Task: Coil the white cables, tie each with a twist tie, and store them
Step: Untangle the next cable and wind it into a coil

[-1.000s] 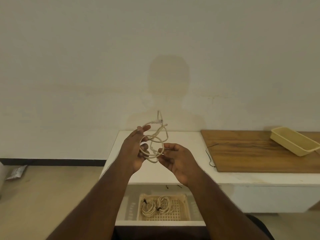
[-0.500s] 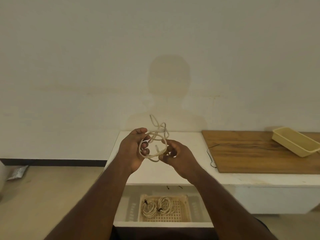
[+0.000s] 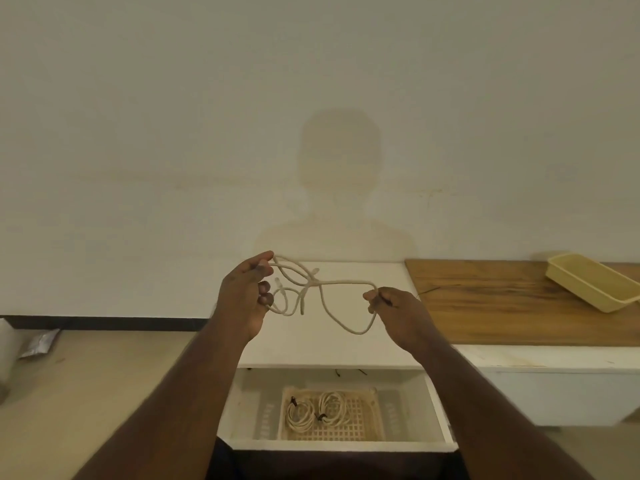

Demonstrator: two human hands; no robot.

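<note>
A loose white cable (image 3: 341, 282) stretches in the air between my hands, above the white table (image 3: 346, 351). My left hand (image 3: 244, 296) pinches its loops at the left end, with more loops and a plug end dangling beside the fingers. My right hand (image 3: 394, 311) pinches the other end, where a slack loop hangs down. In the open drawer (image 3: 436, 410) below, a woven basket (image 3: 370, 424) holds two coiled white cables (image 3: 299, 415) (image 3: 332, 407), each bound with a dark twist tie.
A wooden board (image 3: 519, 306) covers the table's right part, with a yellow tray (image 3: 588, 280) tipped on it. A dark twist tie (image 3: 427, 290) lies at the board's left edge. Small dark ties (image 3: 349, 372) lie at the drawer's back. A silver packet (image 3: 40, 342) lies on the floor at left.
My hands have moved apart, the right one going right with a cable end. The bunched loops have been pulled out into a long stretched shape.
</note>
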